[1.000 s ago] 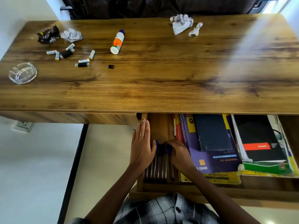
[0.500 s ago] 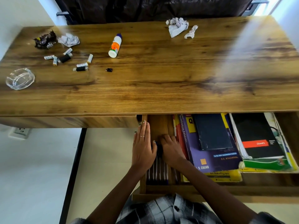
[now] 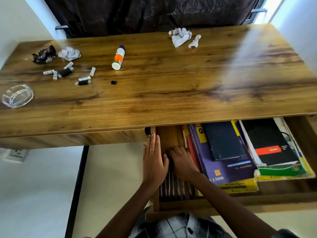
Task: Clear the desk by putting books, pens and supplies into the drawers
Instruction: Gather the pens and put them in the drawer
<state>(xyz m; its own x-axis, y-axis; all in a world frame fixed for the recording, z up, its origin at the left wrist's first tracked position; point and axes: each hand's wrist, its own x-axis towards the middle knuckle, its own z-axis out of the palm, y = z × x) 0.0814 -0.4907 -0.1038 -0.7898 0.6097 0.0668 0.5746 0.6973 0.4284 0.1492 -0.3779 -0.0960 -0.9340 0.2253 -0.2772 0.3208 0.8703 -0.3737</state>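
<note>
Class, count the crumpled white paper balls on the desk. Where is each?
3: one far left beside a dark wrapper, two far centre-right, large and small.

Two bare forearms, uncovered from elbow to wrist, no sleeves in view along either. Left hand [image 3: 154,162]: thin metallic ring [image 3: 152,149] banding one finger, just short of the drawer [image 3: 240,200] side wall; nails coated in pale greenish polish, seen at the fingertips nearest the desk [image 3: 154,93] edge. Right hand [image 3: 182,163]: no ring or polish discernible, fingertips hidden. Below the drawer front, at the bottom edge of view: checked garment [image 3: 176,227], dark grey and white plaid with thin black lines, one dark round button [image 3: 189,230] right of its centre. Further dark fabric at the lower right corner, detail unclear.
</note>
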